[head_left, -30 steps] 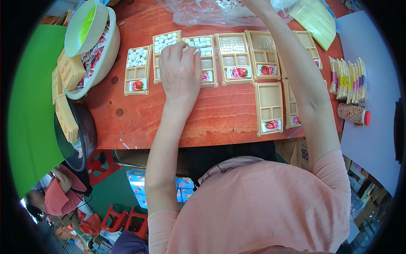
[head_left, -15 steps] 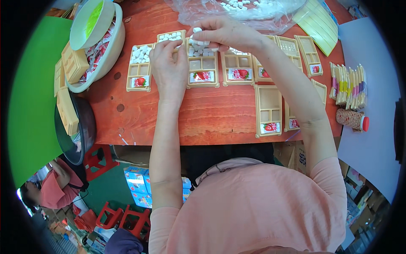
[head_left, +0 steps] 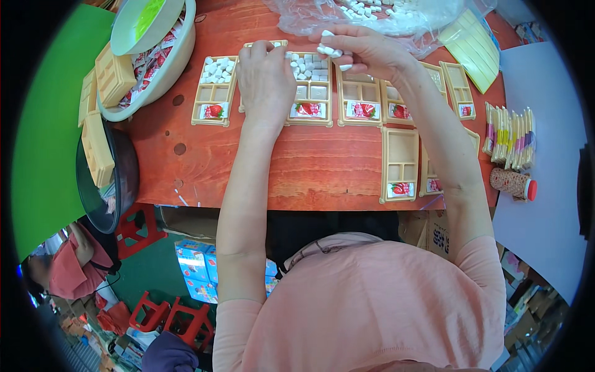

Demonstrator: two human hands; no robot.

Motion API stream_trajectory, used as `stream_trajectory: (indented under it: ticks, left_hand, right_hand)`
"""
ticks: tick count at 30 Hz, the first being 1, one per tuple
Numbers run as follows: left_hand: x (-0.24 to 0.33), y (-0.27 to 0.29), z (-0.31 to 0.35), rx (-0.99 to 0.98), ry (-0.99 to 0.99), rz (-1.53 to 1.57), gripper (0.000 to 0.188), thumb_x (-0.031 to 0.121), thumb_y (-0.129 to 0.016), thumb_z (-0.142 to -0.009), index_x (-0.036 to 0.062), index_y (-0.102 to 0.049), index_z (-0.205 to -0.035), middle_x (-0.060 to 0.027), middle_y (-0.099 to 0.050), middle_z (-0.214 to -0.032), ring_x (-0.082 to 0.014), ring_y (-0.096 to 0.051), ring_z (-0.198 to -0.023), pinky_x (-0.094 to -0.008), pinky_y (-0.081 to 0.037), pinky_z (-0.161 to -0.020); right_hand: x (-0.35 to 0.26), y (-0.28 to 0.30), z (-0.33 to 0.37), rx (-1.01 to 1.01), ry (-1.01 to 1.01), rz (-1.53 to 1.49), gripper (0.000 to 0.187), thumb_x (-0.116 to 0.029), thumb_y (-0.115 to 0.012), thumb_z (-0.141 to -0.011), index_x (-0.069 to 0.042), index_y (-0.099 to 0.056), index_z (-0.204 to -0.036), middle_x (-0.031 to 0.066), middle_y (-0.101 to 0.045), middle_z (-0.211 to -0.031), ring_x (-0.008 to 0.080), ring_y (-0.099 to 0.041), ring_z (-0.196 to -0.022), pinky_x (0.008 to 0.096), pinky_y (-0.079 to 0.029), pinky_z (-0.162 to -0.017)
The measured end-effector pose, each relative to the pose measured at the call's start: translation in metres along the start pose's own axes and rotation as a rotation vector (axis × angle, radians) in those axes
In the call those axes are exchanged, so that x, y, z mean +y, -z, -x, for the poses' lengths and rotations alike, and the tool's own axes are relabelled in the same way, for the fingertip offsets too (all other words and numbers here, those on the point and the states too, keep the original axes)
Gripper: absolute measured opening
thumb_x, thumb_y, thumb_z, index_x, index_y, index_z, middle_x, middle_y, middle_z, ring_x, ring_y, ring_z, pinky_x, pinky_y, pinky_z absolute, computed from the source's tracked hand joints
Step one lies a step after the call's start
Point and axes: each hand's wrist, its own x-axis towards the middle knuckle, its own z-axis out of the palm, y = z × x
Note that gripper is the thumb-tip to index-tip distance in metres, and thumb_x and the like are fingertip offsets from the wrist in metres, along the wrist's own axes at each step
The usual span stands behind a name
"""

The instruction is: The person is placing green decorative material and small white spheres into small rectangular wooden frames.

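Observation:
My right hand [head_left: 370,54] is raised above the gap between two trays, its fingers closed on several small white marshmallows [head_left: 331,48]. Below and left of it, a beige compartment tray [head_left: 310,121] has marshmallows in its upper section and a strawberry-printed packet [head_left: 308,110] in the lower one. My left hand [head_left: 268,80] covers most of the neighbouring beige tray [head_left: 282,43]. Its fingers curl downward at that tray's upper end, and the fingertips are hidden. The leftmost tray [head_left: 211,122] holds marshmallows [head_left: 217,70] and another packet [head_left: 214,111].
More trays with packets stand to the right, including a front one [head_left: 400,152]. A clear bag [head_left: 415,28] of marshmallows lies at the back. At left are a white basin [head_left: 189,43] of packets and a dark tub [head_left: 127,167]; at right, a red-lidded jar [head_left: 511,183].
My right hand has drawn back rightward from the marshmallow-filled tray, still holding marshmallows. My left hand's fingers have curled down at the upper end of the neighbouring tray. The whole view has shifted slightly.

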Motion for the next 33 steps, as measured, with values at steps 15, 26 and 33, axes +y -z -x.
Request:
stream_trajectory:
  ticks: [15,26,33]
  left_hand:
    - [0.011,0.001,0.006,-0.041,-0.079,0.281,0.009,0.01,-0.074,-0.082,0.0054,-0.075,-0.089,-0.0069,-0.07,-0.085,-0.0273,-0.062,-0.087,-0.0414,-0.047,-0.085]
    - [0.002,0.004,-0.003,-0.036,-0.091,0.052,0.01,0.009,-0.075,-0.08,0.006,-0.074,-0.089,-0.0051,-0.069,-0.086,-0.0266,-0.062,-0.089,-0.041,-0.048,-0.084]
    - [0.014,0.014,0.017,0.035,-0.061,0.034,0.012,0.011,-0.074,-0.083,0.0044,-0.075,-0.093,-0.0085,-0.065,-0.099,-0.0281,-0.06,-0.095,-0.0436,-0.047,-0.087]
  right_hand:
    - [0.017,0.037,0.054,0.221,0.004,-0.075,0.035,-0.03,-0.066,-0.1,-0.008,-0.065,-0.128,-0.0038,-0.064,-0.088,-0.0012,-0.046,-0.06,0.014,-0.034,-0.045]
    - [0.026,0.027,0.066,0.153,-0.016,-0.167,0.035,-0.027,-0.064,-0.102,-0.006,-0.063,-0.13,-0.0008,-0.063,-0.09,-0.0008,-0.044,-0.058,0.0149,-0.033,-0.043]
    - [0.024,0.032,0.066,0.178,0.003,-0.085,0.032,-0.026,-0.063,-0.102,-0.007,-0.064,-0.128,-0.0016,-0.063,-0.088,-0.001,-0.045,-0.058,0.016,-0.033,-0.044]
